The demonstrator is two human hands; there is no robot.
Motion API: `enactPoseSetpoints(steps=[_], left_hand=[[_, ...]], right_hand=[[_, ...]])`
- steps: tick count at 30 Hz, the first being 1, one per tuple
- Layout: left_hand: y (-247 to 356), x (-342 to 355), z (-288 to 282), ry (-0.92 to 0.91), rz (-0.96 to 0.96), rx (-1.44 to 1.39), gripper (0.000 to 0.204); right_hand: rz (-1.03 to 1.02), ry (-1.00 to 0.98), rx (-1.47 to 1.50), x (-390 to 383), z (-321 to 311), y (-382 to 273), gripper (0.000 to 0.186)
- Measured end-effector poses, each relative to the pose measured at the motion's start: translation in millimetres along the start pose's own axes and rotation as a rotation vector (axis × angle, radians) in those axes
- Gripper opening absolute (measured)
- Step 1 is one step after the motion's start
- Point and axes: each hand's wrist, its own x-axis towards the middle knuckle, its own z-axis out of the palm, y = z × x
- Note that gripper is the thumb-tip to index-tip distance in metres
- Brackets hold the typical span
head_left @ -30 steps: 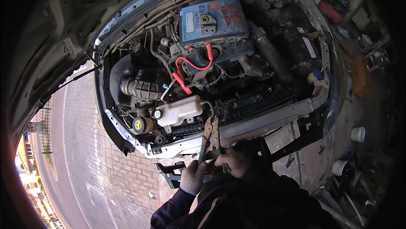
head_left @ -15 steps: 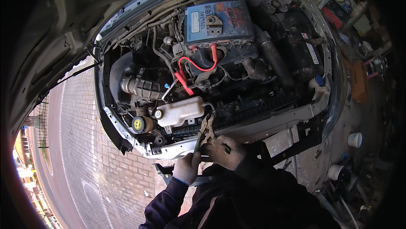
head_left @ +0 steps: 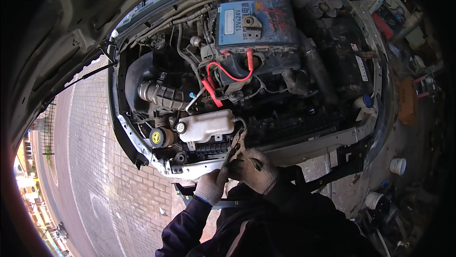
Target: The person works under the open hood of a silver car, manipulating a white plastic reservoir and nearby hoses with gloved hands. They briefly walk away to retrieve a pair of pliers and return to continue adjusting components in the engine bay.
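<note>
A pair of locking pliers (head_left: 234,148) stands at the front edge of the engine bay, jaws pointing away from me. My right hand (head_left: 259,170), in a pale work glove, is wrapped round it. Below and to the left, my left hand (head_left: 210,185), gloved too, is closed at the lower end of its handle. The jaws reach up beside the thin hose (head_left: 242,122) at the right end of a white plastic reservoir tank (head_left: 207,126). Whether they touch that hose I cannot make out. My fingers hide much of the handles.
A blue-topped power pack (head_left: 277,22) rests on the engine, a metal bracket (head_left: 252,27) on it. Its red cable (head_left: 228,75) loops to a red clamp (head_left: 212,93). A black cap with a yellow mark (head_left: 156,137) sits left of the tank. The raised hood (head_left: 71,33) hangs at left.
The whole view has shifted slightly, so the engine bay sits a little farther right. Both hands stay on the locking pliers, and the right hand has turned slightly, covering more of them.
</note>
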Motion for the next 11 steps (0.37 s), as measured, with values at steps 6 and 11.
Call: enactPoseSetpoints(steps=[6,11], left_hand=[[8,-3,-4,0.004,0.055,0.007,0.061],[16,-4,-8,-0.033,-0.007,0.001,0.061]], right_hand=[[-0.042,0.057,-0.098,-1,-2,3,0.029],[-0.269,0.075,-0.993,-4,-12,12,0.027]])
